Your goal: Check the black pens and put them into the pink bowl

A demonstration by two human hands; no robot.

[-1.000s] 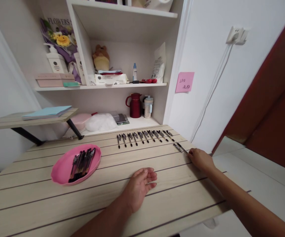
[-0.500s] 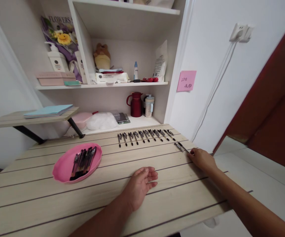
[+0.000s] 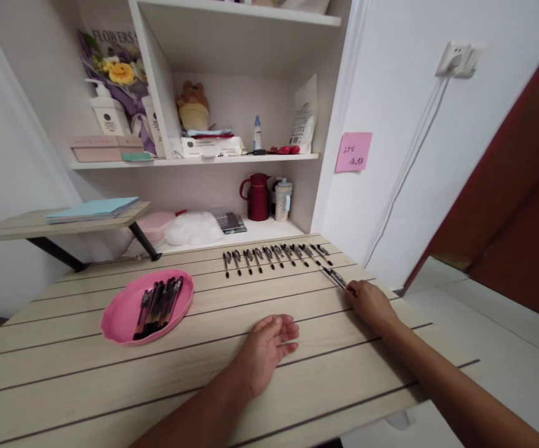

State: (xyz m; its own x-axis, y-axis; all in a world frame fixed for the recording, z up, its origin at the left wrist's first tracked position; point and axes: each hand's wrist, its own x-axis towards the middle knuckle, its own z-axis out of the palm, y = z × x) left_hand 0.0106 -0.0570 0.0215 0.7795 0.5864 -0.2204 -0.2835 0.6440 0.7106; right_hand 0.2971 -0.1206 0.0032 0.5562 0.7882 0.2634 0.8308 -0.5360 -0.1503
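One pen [image 3: 335, 278], pinched in the right hand [image 3: 369, 303], points toward the right end of the pen row [image 3: 278, 257]; pushing too far could skew it. The left hand [image 3: 268, 348] lies loosely open, holding nothing.

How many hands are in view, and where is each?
2. The left hand is open over the tabletop, right of the pink dish; the right hand pinches a pen.
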